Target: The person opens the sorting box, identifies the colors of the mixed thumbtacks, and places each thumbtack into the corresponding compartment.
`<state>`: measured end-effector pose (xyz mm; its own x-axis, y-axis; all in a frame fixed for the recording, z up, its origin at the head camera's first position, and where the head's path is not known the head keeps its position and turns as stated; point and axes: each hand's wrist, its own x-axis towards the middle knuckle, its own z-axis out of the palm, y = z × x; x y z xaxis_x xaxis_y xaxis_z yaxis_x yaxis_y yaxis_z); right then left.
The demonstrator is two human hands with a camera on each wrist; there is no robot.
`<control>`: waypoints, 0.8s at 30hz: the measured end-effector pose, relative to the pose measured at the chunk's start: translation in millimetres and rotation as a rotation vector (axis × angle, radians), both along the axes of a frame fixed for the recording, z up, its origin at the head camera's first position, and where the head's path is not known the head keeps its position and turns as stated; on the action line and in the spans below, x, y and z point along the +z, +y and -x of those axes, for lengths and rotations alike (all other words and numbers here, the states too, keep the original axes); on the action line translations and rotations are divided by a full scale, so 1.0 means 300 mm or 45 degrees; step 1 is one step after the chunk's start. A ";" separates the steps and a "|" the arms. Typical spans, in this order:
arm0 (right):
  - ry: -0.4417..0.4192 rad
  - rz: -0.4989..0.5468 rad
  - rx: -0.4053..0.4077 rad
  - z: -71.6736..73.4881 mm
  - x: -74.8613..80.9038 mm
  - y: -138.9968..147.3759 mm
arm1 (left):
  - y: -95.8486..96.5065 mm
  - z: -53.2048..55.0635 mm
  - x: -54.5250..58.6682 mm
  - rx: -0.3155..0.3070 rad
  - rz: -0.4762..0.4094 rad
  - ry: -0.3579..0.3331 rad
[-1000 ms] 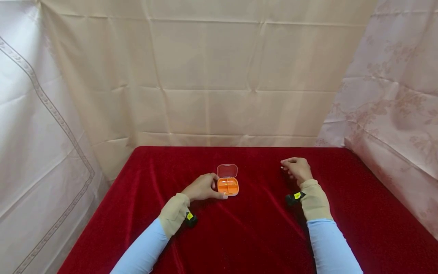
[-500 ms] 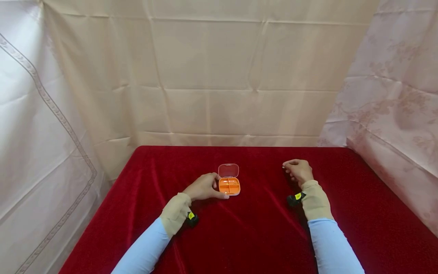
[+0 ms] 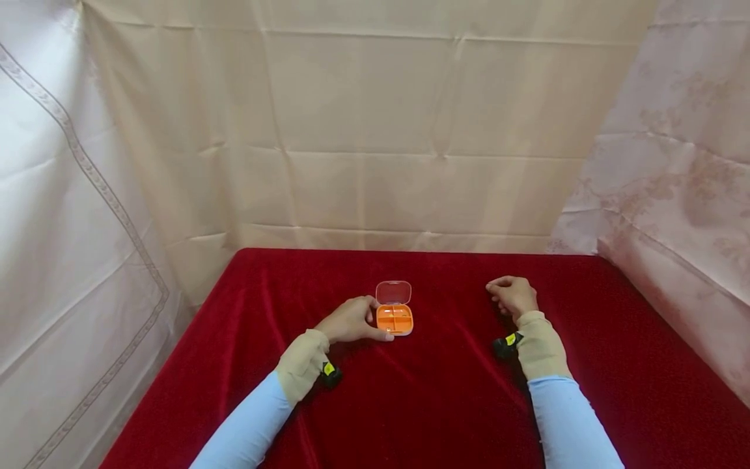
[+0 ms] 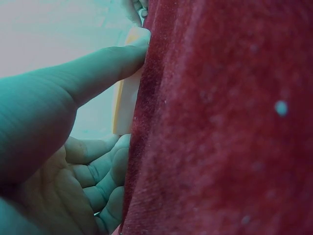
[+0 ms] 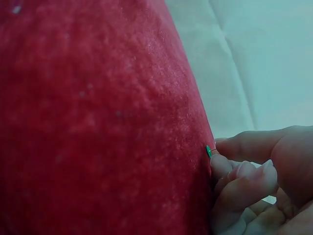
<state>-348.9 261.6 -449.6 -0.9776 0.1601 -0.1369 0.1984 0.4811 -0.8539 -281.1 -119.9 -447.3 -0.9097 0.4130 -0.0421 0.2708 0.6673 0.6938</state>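
Observation:
An orange pill box [image 3: 394,320] with four compartments lies on the red cloth in the head view, its clear lid [image 3: 393,293] raised at the back. My left hand [image 3: 351,319] holds it from the left, thumb at the front and fingers behind; the left wrist view shows the thumb against the box's side [image 4: 128,100]. Tiny specks inside are too small to identify. To the right, my right hand [image 3: 513,296] is low over the cloth. In the right wrist view its thumb and forefinger pinch a tiny green pill-like piece [image 5: 209,151], hidden in the head view.
Red velvety cloth [image 3: 445,391] covers the table. A beige curtain [image 3: 363,130] hangs behind the far edge, with pale curtains [image 3: 674,163] at the sides. A small pale speck [image 4: 280,108] shows on the cloth in the left wrist view.
My right hand has come slightly down and nearer, its fingertips now covering the small pale spot seen at them before. The left hand stays at the pill box; the head view has shifted slightly.

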 end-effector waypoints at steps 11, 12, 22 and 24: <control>-0.001 -0.094 0.055 0.012 -0.004 0.001 | -0.002 0.005 -0.002 -0.005 0.037 0.017; -0.012 -0.085 0.063 0.010 0.000 0.001 | -0.002 0.006 -0.002 -0.006 0.039 0.018; -0.204 0.778 0.250 -0.008 0.038 0.029 | 0.002 0.006 -0.008 -0.002 0.009 0.002; -0.321 1.178 0.378 -0.006 0.043 0.041 | 0.002 0.006 -0.009 0.002 0.001 0.002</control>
